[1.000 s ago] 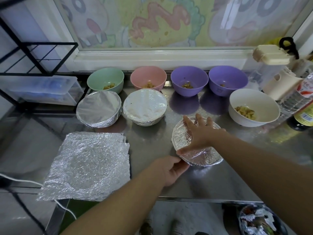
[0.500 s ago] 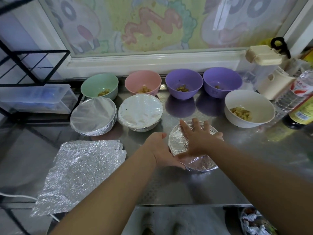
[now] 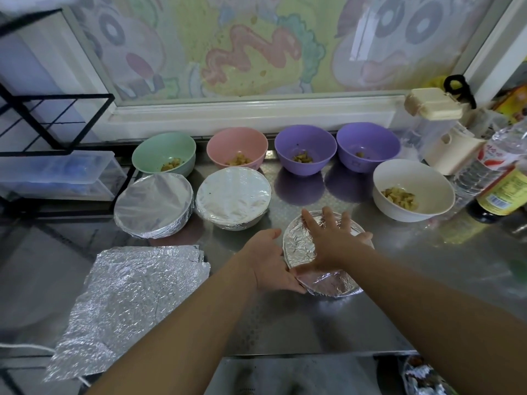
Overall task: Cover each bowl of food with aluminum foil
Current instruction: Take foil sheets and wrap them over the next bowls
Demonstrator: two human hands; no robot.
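A foil-covered bowl [image 3: 328, 283] stands near the front of the steel counter [image 3: 427, 280]. My right hand [image 3: 328, 240] lies flat on its foil top with fingers spread. My left hand [image 3: 268, 260] presses against the bowl's left side, fingers straight along the foil rim. Two more foil-covered bowls [image 3: 154, 206] [image 3: 232, 196] stand to the left behind it. Uncovered bowls holding food form the back row: green [image 3: 164, 153], pink [image 3: 238, 148], two purple [image 3: 305, 146] [image 3: 368, 145], and a white one [image 3: 413, 189] at right. Loose foil sheets [image 3: 128, 303] lie at front left.
Bottles [image 3: 502, 181] and a cream container [image 3: 445, 138] crowd the right edge. A black wire rack [image 3: 57, 115] with a clear plastic box [image 3: 57, 175] stands at left. A painted window runs behind the bowls. The counter's front edge is just below my arms.
My left hand moved up from the bowl's front edge to its left side. My right hand stays flat on the foil top. The camera shifted slightly.
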